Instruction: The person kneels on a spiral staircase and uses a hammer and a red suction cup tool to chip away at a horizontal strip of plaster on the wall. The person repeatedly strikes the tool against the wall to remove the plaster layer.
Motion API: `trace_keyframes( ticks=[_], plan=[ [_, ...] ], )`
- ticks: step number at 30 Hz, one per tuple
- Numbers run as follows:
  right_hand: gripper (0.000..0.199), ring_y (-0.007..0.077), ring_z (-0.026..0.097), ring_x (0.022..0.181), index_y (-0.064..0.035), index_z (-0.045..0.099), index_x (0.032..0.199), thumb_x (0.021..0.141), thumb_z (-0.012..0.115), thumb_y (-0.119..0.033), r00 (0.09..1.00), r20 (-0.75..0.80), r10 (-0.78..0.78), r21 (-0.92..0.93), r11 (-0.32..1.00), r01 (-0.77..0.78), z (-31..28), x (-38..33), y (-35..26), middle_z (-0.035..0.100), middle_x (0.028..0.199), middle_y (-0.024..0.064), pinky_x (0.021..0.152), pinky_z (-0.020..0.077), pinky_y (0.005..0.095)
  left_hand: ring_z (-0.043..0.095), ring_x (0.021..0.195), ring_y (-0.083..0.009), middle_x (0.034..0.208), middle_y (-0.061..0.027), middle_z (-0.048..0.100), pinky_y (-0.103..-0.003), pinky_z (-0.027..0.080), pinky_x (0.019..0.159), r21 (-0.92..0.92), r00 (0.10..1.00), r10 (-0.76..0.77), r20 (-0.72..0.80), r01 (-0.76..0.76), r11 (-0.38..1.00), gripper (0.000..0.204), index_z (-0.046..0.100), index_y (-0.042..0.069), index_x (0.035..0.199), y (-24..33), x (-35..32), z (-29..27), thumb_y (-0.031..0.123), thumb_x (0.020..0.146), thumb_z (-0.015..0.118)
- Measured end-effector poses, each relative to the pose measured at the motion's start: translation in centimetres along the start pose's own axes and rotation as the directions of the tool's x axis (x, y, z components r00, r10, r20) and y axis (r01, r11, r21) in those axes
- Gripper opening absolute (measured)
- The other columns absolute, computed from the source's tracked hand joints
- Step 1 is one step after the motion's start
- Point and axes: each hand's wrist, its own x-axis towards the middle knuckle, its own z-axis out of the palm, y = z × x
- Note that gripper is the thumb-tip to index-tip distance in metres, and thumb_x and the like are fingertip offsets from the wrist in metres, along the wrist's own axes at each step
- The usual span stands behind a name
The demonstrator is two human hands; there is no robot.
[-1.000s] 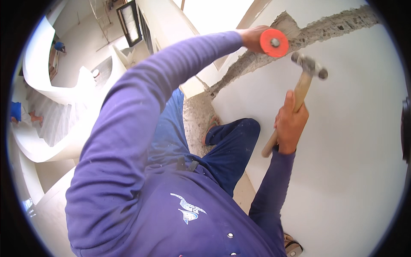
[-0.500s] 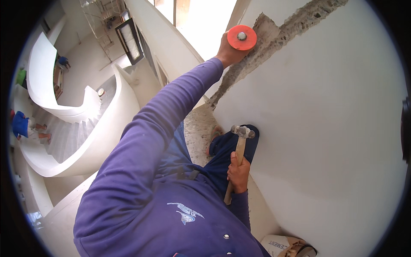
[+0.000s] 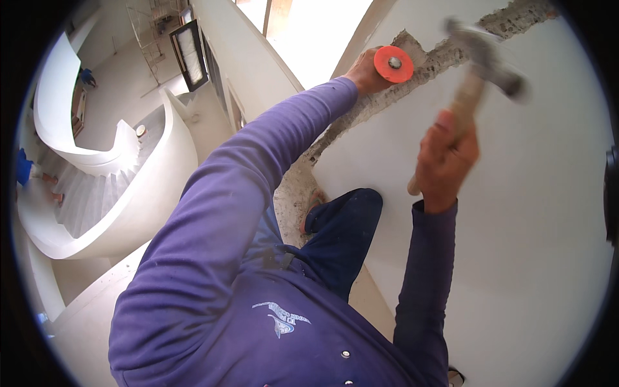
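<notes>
My left hand (image 3: 370, 71) is closed round a chisel (image 3: 394, 63), held against the chipped groove (image 3: 422, 74) in the white wall. The chisel's round orange-red hand guard and metal striking end face me; its tip is hidden. My right hand (image 3: 448, 155) grips the wooden handle of a hammer (image 3: 467, 97). The hammer is raised to the right of the chisel, in front of the wall, its metal head blurred by motion and apart from the chisel.
The white wall (image 3: 516, 213) fills my right side. A bright opening (image 3: 316, 32) lies beyond my left arm. On the left, a curved white staircase (image 3: 97, 193) drops below, with a person in blue (image 3: 24, 166) on it. Scaffolding (image 3: 147, 39) stands farther off.
My right hand has lifted the hammer from beside my leg up to the right of the chisel. In the picture, my left hand and the chisel sit slightly farther right.
</notes>
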Motion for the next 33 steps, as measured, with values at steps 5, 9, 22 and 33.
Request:
trace_keyframes(
  ticks=[5, 9, 22, 33],
  plan=[
    [0.043, 0.0176, 0.051, 0.054, 0.0003, 0.055, 0.085, 0.105, 0.064, -0.036, 0.926, 0.228, 0.301, -0.343, 0.915, -0.213, 0.0, 1.4, 0.4, 0.051, 0.062, 0.0089, 0.053, 0.0417, 0.0367, 0.072, 0.096, -0.0283, 0.104, -0.0128, 0.074, -0.037, 0.058, 0.086, -0.022, 0.998, -0.036, 0.049, 0.037, 0.999, 0.038, 0.069, 0.007, 0.111, 0.8, -0.3, -0.1, 0.023, 0.081, 0.084],
    [0.045, 0.0053, 0.042, 0.045, -0.0069, 0.053, 0.077, 0.107, 0.061, -0.039, 0.979, -0.063, 0.193, 0.168, 0.969, -0.18, -1.2, 2.6, -8.2, 0.047, 0.056, -0.0049, 0.043, 0.0331, 0.026, 0.072, 0.097, -0.0275, 0.105, -0.0123, 0.074, -0.038, 0.058, 0.087, 0.005, 0.988, -0.116, 0.1, 0.116, 0.993, 0.039, 0.069, 0.007, 0.113, -0.7, -0.2, 0.3, 0.025, 0.081, 0.084],
    [0.041, 0.0113, 0.05, 0.054, 0.0007, 0.06, 0.085, 0.105, 0.065, -0.035, 0.987, -0.004, 0.159, 0.0, 0.987, -0.159, -1.0, 3.0, -5.8, 0.056, 0.063, 0.0014, 0.052, 0.0403, 0.0303, 0.072, 0.092, -0.033, 0.1, -0.0136, 0.075, -0.038, 0.058, 0.083, 0.059, 0.991, -0.109, 0.072, 0.105, 0.993, 0.039, 0.069, 0.007, 0.111, 0.4, 0.1, -1.0, 0.033, 0.085, 0.081],
    [0.04, 0.0179, 0.058, 0.057, 0.0013, 0.06, 0.084, 0.104, 0.062, -0.033, 0.92, 0.161, 0.358, -0.338, 0.896, -0.29, -0.8, 1.3, 2.7, 0.054, 0.063, 0.0079, 0.058, 0.0468, 0.0388, 0.072, 0.094, -0.0293, 0.1, -0.0122, 0.075, -0.037, 0.058, 0.085, 0.069, 0.996, -0.07, 0.056, 0.066, 0.995, 0.039, 0.07, 0.007, 0.111, 0.3, 1.7, -1.1, 0.032, 0.084, 0.082]
  ],
)
